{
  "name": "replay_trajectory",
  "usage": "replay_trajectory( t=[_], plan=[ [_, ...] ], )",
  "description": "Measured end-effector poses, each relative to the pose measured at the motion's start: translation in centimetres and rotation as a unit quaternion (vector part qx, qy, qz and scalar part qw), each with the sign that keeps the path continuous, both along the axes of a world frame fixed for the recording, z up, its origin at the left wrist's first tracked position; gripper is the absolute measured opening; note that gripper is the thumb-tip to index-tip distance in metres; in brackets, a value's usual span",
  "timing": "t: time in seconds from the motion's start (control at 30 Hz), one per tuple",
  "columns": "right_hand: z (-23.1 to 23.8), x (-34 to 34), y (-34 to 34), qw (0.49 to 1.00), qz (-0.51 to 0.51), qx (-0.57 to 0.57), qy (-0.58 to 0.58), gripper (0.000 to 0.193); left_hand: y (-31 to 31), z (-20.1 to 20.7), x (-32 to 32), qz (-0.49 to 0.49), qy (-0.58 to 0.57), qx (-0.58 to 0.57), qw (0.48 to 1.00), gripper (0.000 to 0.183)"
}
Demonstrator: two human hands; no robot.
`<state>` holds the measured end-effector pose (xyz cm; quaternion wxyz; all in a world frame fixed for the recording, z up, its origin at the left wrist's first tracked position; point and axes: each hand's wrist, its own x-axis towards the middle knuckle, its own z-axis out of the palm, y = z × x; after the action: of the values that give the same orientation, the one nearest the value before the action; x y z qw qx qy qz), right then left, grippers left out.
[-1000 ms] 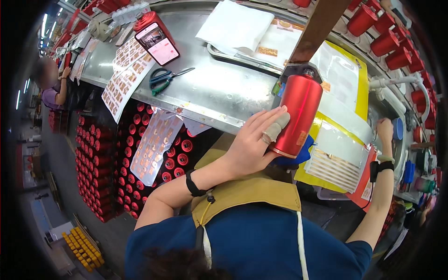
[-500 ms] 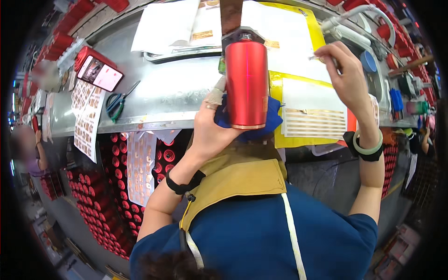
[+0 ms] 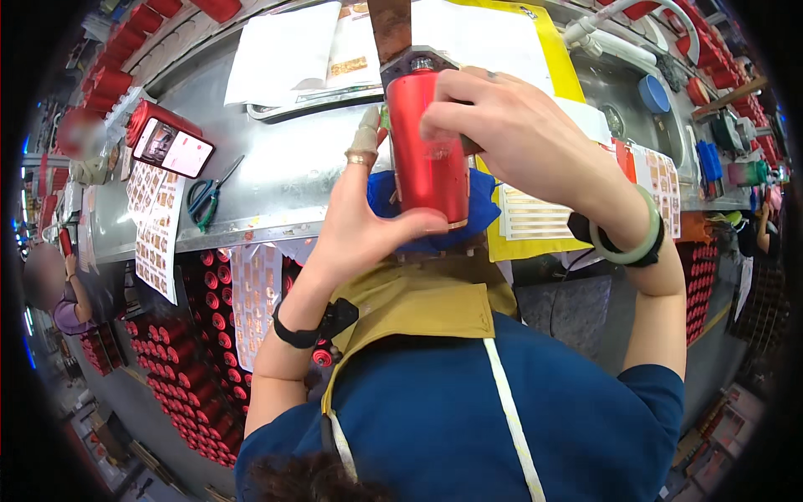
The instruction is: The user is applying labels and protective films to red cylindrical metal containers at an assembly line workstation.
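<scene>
A shiny red metal bottle point(image 3: 427, 182) lies lengthwise in front of me, its narrow neck at the far end and its base toward me. My left hand point(image 3: 355, 213) steadies it along the left side, thumb laid over the part near the base. Pale covers wrap fingertips of that hand. Bent fingers of my right hand point(image 3: 519, 138) press on the bottle's upper face from the right. A small patch shows on the red surface by those fingertips; whatever they pinch, if anything, is hidden. Blue cloth point(image 3: 481, 213) bunches under the bottle.
On the metal bench point(image 3: 288, 167) are a phone point(image 3: 173, 149) leaning on a red bottle, scissors point(image 3: 209, 197) and label sheets point(image 3: 155, 230). White papers point(image 3: 276, 54) and a yellow folder point(image 3: 544, 238) lie beyond and right. Red bottles point(image 3: 180, 376) are stacked below left. Another person point(image 3: 74, 284) is far left.
My right hand has come left from above the papers, where its fingers pinched something small, onto the bottle. My left thumb now lies across the bottle near its base.
</scene>
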<state>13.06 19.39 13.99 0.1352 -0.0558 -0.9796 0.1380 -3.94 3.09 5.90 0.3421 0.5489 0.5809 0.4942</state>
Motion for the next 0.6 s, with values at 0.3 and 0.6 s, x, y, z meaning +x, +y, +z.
replay_trajectory(
  t=[0.3,0.6],
  plan=[
    [-3.1,-3.0,1.7,0.981,-0.102,0.098,0.129,0.019,3.7,0.2,1.4,0.061,-0.255,-0.059,0.963,0.076],
    [-8.4,-2.2,0.0,0.765,-0.310,-0.535,0.179,0.051,4.0,0.3,1.4,0.067,-0.268,-0.079,0.958,0.079]
  ],
)
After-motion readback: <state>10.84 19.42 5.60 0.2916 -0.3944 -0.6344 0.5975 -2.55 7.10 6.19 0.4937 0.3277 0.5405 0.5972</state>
